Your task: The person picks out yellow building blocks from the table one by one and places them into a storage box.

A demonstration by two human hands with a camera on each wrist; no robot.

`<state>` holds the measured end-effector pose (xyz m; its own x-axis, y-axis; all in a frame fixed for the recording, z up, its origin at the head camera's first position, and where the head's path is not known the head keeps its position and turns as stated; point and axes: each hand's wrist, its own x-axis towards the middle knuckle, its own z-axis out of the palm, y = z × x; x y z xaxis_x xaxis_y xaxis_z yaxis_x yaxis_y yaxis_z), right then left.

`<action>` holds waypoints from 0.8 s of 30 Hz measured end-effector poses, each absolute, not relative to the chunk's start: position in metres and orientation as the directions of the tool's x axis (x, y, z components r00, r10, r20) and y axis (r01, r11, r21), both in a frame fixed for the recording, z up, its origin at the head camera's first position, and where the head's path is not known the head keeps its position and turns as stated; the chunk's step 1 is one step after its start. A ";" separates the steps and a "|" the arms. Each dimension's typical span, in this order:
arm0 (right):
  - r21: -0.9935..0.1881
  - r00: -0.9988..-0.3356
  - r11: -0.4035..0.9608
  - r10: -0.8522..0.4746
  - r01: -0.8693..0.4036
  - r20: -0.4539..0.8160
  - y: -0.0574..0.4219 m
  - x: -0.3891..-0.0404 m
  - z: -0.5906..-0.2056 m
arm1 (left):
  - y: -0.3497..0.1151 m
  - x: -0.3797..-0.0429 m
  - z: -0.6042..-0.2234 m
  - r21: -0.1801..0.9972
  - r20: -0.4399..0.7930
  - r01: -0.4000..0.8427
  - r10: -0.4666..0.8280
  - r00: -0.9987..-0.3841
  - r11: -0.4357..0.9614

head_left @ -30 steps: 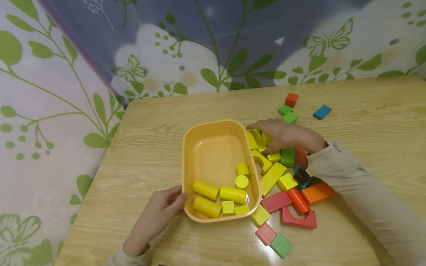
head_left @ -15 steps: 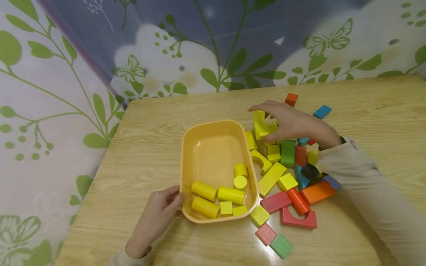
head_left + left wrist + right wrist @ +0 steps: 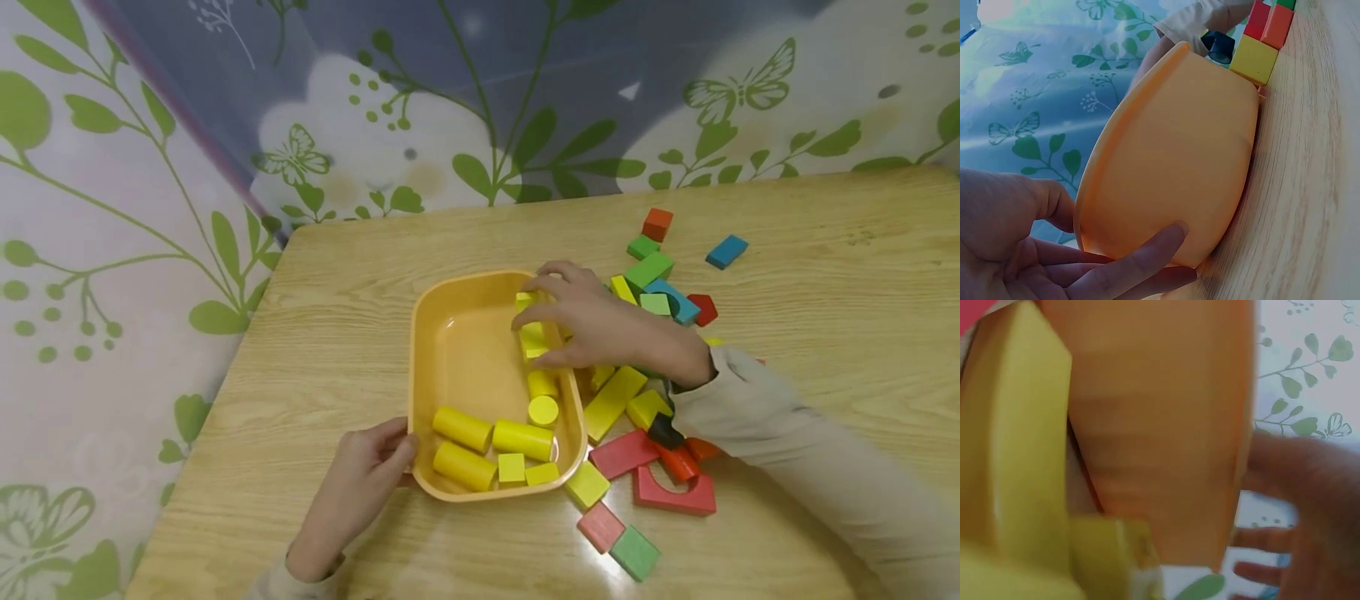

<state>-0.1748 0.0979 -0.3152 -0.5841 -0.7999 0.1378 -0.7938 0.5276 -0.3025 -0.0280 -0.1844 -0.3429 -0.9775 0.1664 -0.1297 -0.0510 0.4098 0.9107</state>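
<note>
Over the right rim of the tray (image 3: 472, 358) hangs the right hand (image 3: 592, 325), which in the earlier frame was outside it, above the heap (image 3: 613, 404), with yellow pieces between thumb and fingers. Its fingers are now bent and spread over yellow blocks (image 3: 533, 337) just inside the right wall; these were not in the tray before. Whether the fingers clamp them or have let go I cannot tell: the hand covers part of them, and the right wrist view is blurred, with the tray's wall hiding the fingertips. The left hand (image 3: 360, 479) pinches the near left corner as before, thumb at the rim, fingers against the outer wall. The tray sits on the table (image 3: 337, 333) in nearly the same spot, and its three long cylinders (image 3: 463, 429), two short ones (image 3: 543, 410) and two small blocks (image 3: 512, 470) look unchanged. With the hand gone from the heap's far end, a blue arch (image 3: 684, 310), green blocks (image 3: 649, 271) and a red block (image 3: 702, 309) show more fully. The hand now hides most of the yellow arch (image 3: 600, 377); the wrist and sleeve (image 3: 780, 425) cover much of the orange block (image 3: 703, 450) and part of the red cylinder (image 3: 677, 462). The right forearm runs out of frame.
</note>
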 end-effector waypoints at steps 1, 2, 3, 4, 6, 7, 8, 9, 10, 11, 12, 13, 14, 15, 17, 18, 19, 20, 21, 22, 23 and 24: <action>-0.292 -0.589 0.543 -0.803 -0.787 0.094 0.097 -0.174 -0.317 | -0.184 -0.028 -0.343 0.910 -0.131 -0.050 0.170 -0.977 0.411; -0.289 -0.593 0.557 -0.804 -0.779 0.047 0.097 -0.174 -0.319 | -0.184 -0.028 -0.343 0.910 -0.132 -0.050 0.171 -0.976 0.412; -0.291 -0.596 0.570 -0.803 -0.768 -0.001 0.098 -0.174 -0.320 | -0.184 -0.028 -0.343 0.910 -0.134 -0.052 0.173 -0.976 0.412; -0.295 -0.599 0.583 -0.800 -0.757 -0.044 0.098 -0.173 -0.321 | -0.184 -0.028 -0.342 0.909 -0.135 -0.053 0.174 -0.975 0.412; -0.296 -0.604 0.605 -0.790 -0.739 -0.104 0.098 -0.172 -0.321 | -0.184 -0.028 -0.342 0.909 -0.138 -0.055 0.175 -0.975 0.414; -0.287 -0.606 0.610 -0.788 -0.739 -0.112 0.098 -0.171 -0.321 | -0.184 -0.028 -0.342 0.908 -0.139 -0.055 0.174 -0.975 0.415; -0.267 -0.602 0.604 -0.793 -0.751 -0.099 0.097 -0.171 -0.321 | -0.184 -0.028 -0.342 0.908 -0.141 -0.057 0.174 -0.975 0.415; -0.245 -0.597 0.595 -0.799 -0.765 -0.077 0.096 -0.170 -0.321 | -0.185 -0.028 -0.342 0.907 -0.143 -0.059 0.173 -0.975 0.416; -0.226 -0.588 0.583 -0.807 -0.781 -0.050 0.094 -0.168 -0.321 | -0.185 -0.028 -0.342 0.907 -0.143 -0.060 0.172 -0.975 0.416; -0.208 -0.574 0.566 -0.818 -0.798 -0.023 0.092 -0.167 -0.321 | -0.185 -0.028 -0.342 0.907 -0.144 -0.062 0.169 -0.975 0.417; -0.192 -0.556 0.544 -0.831 -0.817 0.006 0.090 -0.165 -0.321 | -0.185 -0.028 -0.342 0.907 -0.145 -0.064 0.166 -0.976 0.417; -0.181 -0.537 0.523 -0.843 -0.833 0.035 0.088 -0.163 -0.321 | -0.185 -0.028 -0.342 0.906 -0.145 -0.065 0.163 -0.976 0.418; -0.175 -0.520 0.503 -0.852 -0.846 0.063 0.086 -0.163 -0.322 | -0.186 -0.028 -0.342 0.907 -0.145 -0.066 0.161 -0.976 0.416; -0.182 -0.510 0.490 -0.856 -0.852 0.083 0.085 -0.163 -0.322 | -0.186 -0.028 -0.343 0.907 -0.144 -0.065 0.161 -0.976 0.416; -0.201 -0.506 0.477 -0.853 -0.856 0.131 0.087 -0.166 -0.322 | -0.186 -0.028 -0.343 0.907 -0.141 -0.062 0.164 -0.976 0.416; -0.214 -0.512 0.477 -0.843 -0.853 0.161 0.089 -0.169 -0.322 | -0.186 -0.028 -0.343 0.908 -0.140 -0.060 0.166 -0.976 0.415; -0.224 -0.521 0.480 -0.831 -0.848 0.194 0.093 -0.174 -0.321 | -0.185 -0.028 -0.343 0.908 -0.139 -0.058 0.168 -0.976 0.415; -0.244 -0.535 0.485 -0.816 -0.839 0.217 0.097 -0.178 -0.320 | -0.185 -0.028 -0.343 0.908 -0.140 -0.058 0.171 -0.975 0.414; -0.272 -0.558 0.498 -0.798 -0.823 0.226 0.102 -0.183 -0.318 | -0.185 -0.028 -0.343 0.908 -0.140 -0.057 0.174 -0.975 0.415; -0.302 -0.583 0.515 -0.783 -0.802 0.215 0.107 -0.187 -0.315 | -0.185 -0.028 -0.343 0.907 -0.141 -0.057 0.175 -0.974 0.416; -0.334 -0.613 0.539 -0.769 -0.774 0.181 0.112 -0.191 -0.313 | -0.185 -0.029 -0.343 0.906 -0.140 -0.054 0.177 -0.974 0.419; -0.369 -0.642 0.566 -0.756 -0.738 0.124 0.117 -0.194 -0.310 | -0.185 -0.029 -0.343 0.905 -0.139 -0.051 0.181 -0.974 0.421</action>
<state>-0.1942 0.1174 -0.3098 -0.6422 -0.7564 0.1242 -0.7376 0.5658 -0.3686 -0.0289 -0.1851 -0.3425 -0.9737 0.1806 -0.1389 -0.0510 0.4215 0.9054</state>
